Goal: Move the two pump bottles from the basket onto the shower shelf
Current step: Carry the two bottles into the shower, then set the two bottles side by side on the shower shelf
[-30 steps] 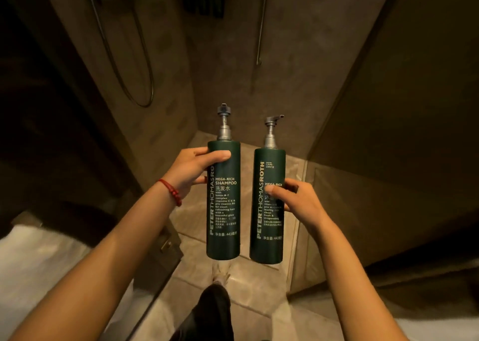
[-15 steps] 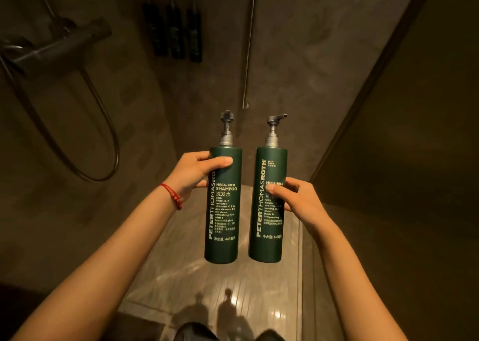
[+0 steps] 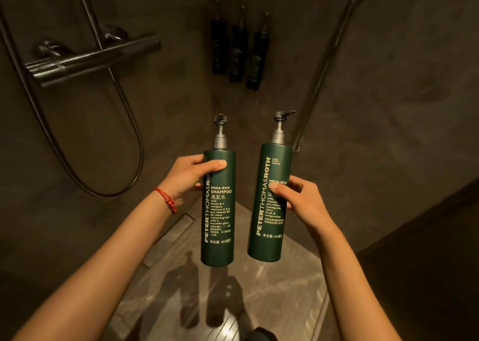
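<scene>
The left hand (image 3: 188, 176) grips the shampoo bottle (image 3: 217, 211) near its shoulder; the right hand (image 3: 302, 200) clasps the second pump bottle (image 3: 269, 203) mid-label (both upright, held apart).

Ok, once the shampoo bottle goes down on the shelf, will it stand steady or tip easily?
Probably tippy: the shampoo bottle is tall and slim with a narrow base. Its round body would likely roll if it fell. The matte body looks rigid; the left hand grips high without denting it. The fill level, so its weight, cannot be seen.

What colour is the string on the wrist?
Red: a beaded red string bracelet on the left wrist, seen best in the head view.
</scene>
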The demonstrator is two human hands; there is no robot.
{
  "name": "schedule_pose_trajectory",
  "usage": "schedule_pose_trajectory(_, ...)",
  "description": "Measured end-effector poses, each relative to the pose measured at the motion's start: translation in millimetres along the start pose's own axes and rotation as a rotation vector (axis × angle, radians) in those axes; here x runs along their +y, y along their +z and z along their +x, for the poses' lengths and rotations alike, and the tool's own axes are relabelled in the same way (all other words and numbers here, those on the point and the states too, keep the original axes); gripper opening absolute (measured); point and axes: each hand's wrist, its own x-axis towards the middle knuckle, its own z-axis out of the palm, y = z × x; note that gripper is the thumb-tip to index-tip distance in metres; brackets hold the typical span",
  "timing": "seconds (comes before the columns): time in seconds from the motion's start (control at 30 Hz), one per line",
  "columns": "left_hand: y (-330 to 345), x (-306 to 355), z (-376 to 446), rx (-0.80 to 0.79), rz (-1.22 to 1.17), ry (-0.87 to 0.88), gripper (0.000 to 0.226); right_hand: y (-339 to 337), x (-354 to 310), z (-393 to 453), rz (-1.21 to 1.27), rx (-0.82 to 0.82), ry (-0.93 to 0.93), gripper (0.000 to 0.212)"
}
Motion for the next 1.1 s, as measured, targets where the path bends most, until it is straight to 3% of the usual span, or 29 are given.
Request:
schedule_pose_trajectory(0.27, -5, 10, 37, 0.327, -0.083, 0.014, 0.014, -3, -23, 121, -0.046, -0.367, -0.066, 0.016)
schedule_pose_trajectory(0.67, -72, 6, -49, 0.873, -0.113, 0.055, 0.007, 116, -37, 154, -0.08, -0.933, -0.138, 0.016)
schedule_pose_trajectory(0.9, -104, 26, -96, 0.99, -0.052, 0.14, 0.022, 176, -67, 139, -0.061, -1.073, -0.258, 0.013)
schedule_pose_trajectory(1.1, -134, 60, -115, 1.062, 0.054, 0.259, 0.012, 210, -110, 132, 0.003, -1.1, -0.367, 0.017)
